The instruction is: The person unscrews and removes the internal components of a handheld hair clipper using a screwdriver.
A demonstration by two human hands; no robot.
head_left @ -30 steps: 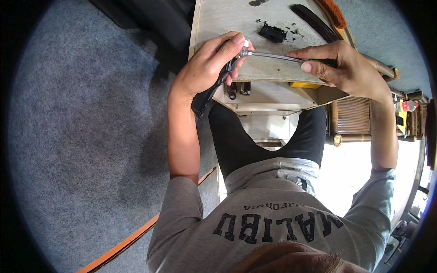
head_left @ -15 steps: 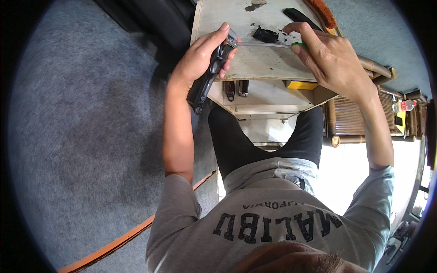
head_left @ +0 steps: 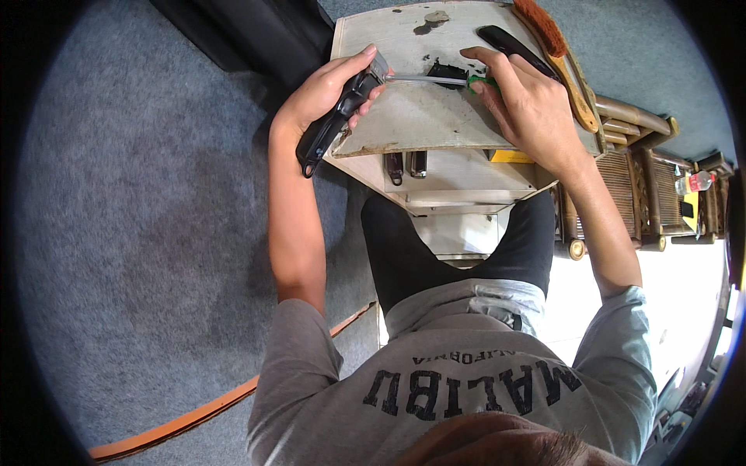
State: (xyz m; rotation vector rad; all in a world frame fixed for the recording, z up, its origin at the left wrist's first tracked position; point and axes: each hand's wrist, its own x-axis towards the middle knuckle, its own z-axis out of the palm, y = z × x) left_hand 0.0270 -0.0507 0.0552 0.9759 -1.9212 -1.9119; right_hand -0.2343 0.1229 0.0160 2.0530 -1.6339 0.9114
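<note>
My left hand [head_left: 325, 95] is wrapped around a black hair clipper [head_left: 334, 126], which is tilted with its head up. In my right hand [head_left: 536, 109] is a screwdriver [head_left: 427, 78] with a green handle and a long metal shaft. The shaft runs level to the left, and its tip meets the clipper's head; whether it sits in a screw is too small to tell. Behind the shaft a small black plastic part [head_left: 448, 72] lies on the wooden tabletop [head_left: 420, 124], with dark crumbs around it.
Beyond my right hand lie a long black object [head_left: 513, 48] and a brush [head_left: 544, 31] with orange bristles and a wooden handle. A shelf under the top holds two dark tools [head_left: 418, 165] and a yellow box [head_left: 510, 156]. Bamboo furniture [head_left: 614, 190] with a bottle [head_left: 694, 182] stands at right.
Both hands have shifted a little left with the clipper and screwdriver. My right fingers are a bit differently set on the green handle. The view has moved slightly.
</note>
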